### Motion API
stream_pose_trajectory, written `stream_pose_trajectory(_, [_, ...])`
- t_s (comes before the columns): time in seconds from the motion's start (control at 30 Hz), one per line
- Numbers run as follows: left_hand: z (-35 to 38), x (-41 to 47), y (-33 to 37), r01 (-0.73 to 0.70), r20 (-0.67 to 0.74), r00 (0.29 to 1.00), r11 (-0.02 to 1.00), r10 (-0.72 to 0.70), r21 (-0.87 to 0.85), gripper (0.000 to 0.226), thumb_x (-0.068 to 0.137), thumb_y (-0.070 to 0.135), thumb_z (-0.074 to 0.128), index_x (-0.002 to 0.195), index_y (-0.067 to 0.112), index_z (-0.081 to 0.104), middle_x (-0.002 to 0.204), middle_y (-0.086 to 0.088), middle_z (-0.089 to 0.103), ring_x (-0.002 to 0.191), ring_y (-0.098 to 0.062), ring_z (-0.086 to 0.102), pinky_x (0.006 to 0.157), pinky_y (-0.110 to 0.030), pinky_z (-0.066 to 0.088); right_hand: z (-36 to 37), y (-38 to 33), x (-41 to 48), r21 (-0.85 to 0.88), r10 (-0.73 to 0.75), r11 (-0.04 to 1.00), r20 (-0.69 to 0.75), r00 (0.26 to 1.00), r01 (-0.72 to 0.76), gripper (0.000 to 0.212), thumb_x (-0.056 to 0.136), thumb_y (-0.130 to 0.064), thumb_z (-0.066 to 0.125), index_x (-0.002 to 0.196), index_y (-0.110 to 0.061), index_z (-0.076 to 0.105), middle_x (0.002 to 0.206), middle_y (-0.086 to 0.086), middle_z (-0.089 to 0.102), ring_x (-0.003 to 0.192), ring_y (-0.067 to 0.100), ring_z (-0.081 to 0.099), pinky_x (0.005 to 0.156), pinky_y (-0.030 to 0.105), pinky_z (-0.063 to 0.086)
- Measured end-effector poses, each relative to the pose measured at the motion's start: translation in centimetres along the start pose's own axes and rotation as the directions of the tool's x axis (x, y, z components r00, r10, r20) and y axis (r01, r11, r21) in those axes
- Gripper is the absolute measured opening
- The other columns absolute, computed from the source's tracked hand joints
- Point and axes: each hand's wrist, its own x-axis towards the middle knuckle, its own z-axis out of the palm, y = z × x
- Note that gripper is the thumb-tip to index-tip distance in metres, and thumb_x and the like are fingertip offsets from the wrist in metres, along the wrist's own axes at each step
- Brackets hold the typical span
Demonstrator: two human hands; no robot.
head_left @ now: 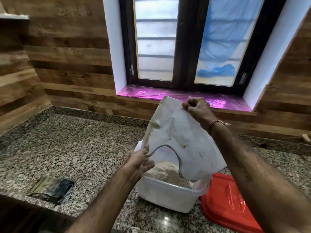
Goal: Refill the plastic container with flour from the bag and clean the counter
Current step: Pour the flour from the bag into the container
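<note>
A white woven flour bag (178, 132) hangs tilted over a translucent plastic container (166, 194), with its dark-hemmed mouth down at the container's opening and its closed end raised towards the far wall. The right hand (196, 108) is up at that raised end, fingers curled tight and pinching the bag's top corner. A thread bracelet (217, 123) sits on its wrist. The left hand (141, 160) is lower and nearer, at the left side of the bag's mouth. Its thumb lies on top of the hem and its fingers are loosely curled beneath, holding the edge just above the container's far-left rim.

The container stands on the speckled granite worktop (75, 140), near the front edge and right of centre. A mound of pale brownish flour (165, 170) shows inside it below the bag's mouth. A red plastic lid (225, 199) lies flat on the worktop just right of the container, its left edge touching or tucked close against the container's side.

Well to the left, near the front edge, lies a folded dark cloth (53, 189). Behind the worktop runs a wood-panelled wall (70, 56) with a dark-framed window (185, 39), and its sill (151, 94) is covered in shiny pink film.
</note>
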Motion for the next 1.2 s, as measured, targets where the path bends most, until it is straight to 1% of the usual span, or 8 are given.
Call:
stream_pose_trajectory(0.07, [0.6,-0.1,-0.7,0.093,0.013,0.996,0.99,-0.092,-0.106,0.028,0.106,0.031,0.053,0.096,0.005,0.048,0.1,-0.021,0.047,0.089,-0.036,0.053,0.091,-0.05,0.052,0.0,-0.2,-0.2,0.017,0.007,1.0,0.026,1.0,-0.007,0.021,0.095,-0.024,0.07,0.074,-0.023,0.071,0.088,0.006,0.076,0.083,0.019,0.071,0.075,0.034,0.06])
stream_pose_trajectory(0.27, [1.9,1.5,-1.7,0.052,-0.086,0.993,0.95,-0.082,-0.309,0.029,0.104,0.041,0.053,0.095,0.014,0.059,0.078,-0.009,0.056,0.067,-0.017,0.05,0.057,-0.032,0.045,-0.1,-0.1,0.0,-0.035,0.026,0.999,-0.002,1.0,-0.026,0.025,0.094,-0.025,0.071,0.069,-0.023,0.069,0.086,0.005,0.076,0.085,0.022,0.072,0.079,0.041,0.061])
stream_pose_trajectory(0.4, [2.3,1.7,-1.5,-0.003,-0.084,0.996,0.902,-0.036,-0.431,0.026,0.106,0.008,0.05,0.084,0.017,0.058,0.057,0.005,0.056,0.035,-0.007,0.046,0.03,-0.014,0.036,-1.1,0.1,0.4,-0.073,0.032,0.997,-0.067,0.997,-0.037,0.025,0.092,-0.028,0.073,0.068,-0.021,0.069,0.084,0.004,0.077,0.079,0.017,0.069,0.08,0.041,0.059])
stream_pose_trajectory(0.53, [2.2,2.3,-1.7,0.0,-0.152,0.987,0.928,-0.061,-0.372,0.018,0.107,-0.003,0.04,0.113,0.005,0.055,0.098,-0.012,0.056,0.07,-0.027,0.057,0.033,-0.027,0.051,-1.7,0.7,0.3,-0.098,0.032,0.994,-0.077,0.997,-0.04,0.02,0.09,-0.029,0.074,0.073,-0.019,0.072,0.082,0.002,0.076,0.081,0.018,0.071,0.079,0.044,0.062])
stream_pose_trajectory(0.67, [2.1,3.4,-2.1,-0.01,-0.201,0.979,0.981,-0.03,-0.193,0.04,0.102,-0.007,0.031,0.135,-0.001,0.052,0.128,-0.026,0.054,0.08,-0.035,0.057,0.037,-0.031,0.053,-1.3,1.0,0.0,-0.114,0.014,0.993,-0.093,0.996,-0.025,0.016,0.089,-0.027,0.076,0.077,-0.017,0.073,0.085,0.002,0.076,0.089,0.023,0.073,0.077,0.04,0.062])
stream_pose_trajectory(0.87, [2.9,2.9,-2.0,0.008,-0.246,0.968,0.991,-0.041,-0.133,0.035,0.089,-0.01,0.032,0.085,0.016,0.055,0.071,-0.001,0.049,0.033,-0.008,0.039,0.032,-0.011,0.03,-1.8,1.1,-0.2,-0.234,-0.06,0.972,-0.124,0.99,0.03,0.017,0.091,-0.03,0.074,0.082,-0.016,0.073,0.081,-0.003,0.073,0.081,0.016,0.068,0.07,0.035,0.056])
stream_pose_trajectory(1.07, [3.4,1.1,-1.8,-0.087,-0.191,0.978,0.996,0.089,0.02,0.015,0.096,0.008,0.045,0.086,0.013,0.055,0.085,-0.008,0.058,0.071,-0.024,0.053,0.06,-0.032,0.045,-1.3,0.6,-0.9,-0.3,-0.185,0.941,-0.069,0.98,0.156,0.02,0.092,-0.032,0.073,0.077,-0.018,0.068,0.074,-0.008,0.065,0.071,0.01,0.061,0.062,0.03,0.05])
stream_pose_trajectory(1.2, [3.5,0.5,-0.8,-0.259,-0.129,0.938,0.896,0.323,0.361,0.032,0.099,0.036,0.05,0.123,0.016,0.055,0.11,-0.012,0.067,0.103,-0.035,0.064,0.084,-0.042,0.056,-0.6,-0.2,-1.5,-0.337,-0.267,0.908,-0.004,0.964,0.25,0.023,0.092,-0.029,0.073,0.074,-0.018,0.064,0.069,-0.004,0.062,0.062,0.007,0.052,0.055,0.025,0.041])
